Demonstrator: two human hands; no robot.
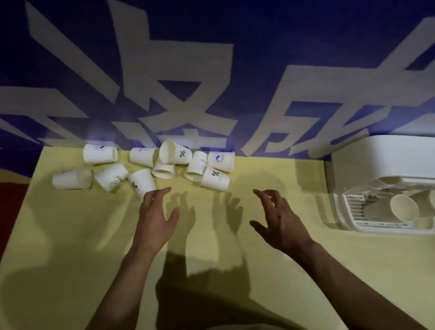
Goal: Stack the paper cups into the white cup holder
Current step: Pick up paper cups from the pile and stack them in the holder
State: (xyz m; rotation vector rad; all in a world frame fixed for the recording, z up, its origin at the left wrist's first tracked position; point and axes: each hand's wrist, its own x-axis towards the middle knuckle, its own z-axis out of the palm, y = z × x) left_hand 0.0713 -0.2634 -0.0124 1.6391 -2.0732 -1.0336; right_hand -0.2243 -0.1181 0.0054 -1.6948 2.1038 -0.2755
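Several white paper cups lie tipped over along the far edge of the yellow table (59,246), among them one with a percent mark (141,182) and another (215,179). My left hand (155,216) hovers with relaxed fingers just below the nearest cup and holds nothing. My right hand (277,220) is held over the table's middle, fingers loosely spread, empty. The white cup holder (391,217) stands at the right edge with two cups (404,208) in it, mouths facing me.
A blue wall with large white characters (176,75) rises directly behind the table. A white boxy top part (396,158) sits above the holder. Red floor (0,212) shows at the left. Shadows of my arms fall across the table's middle.
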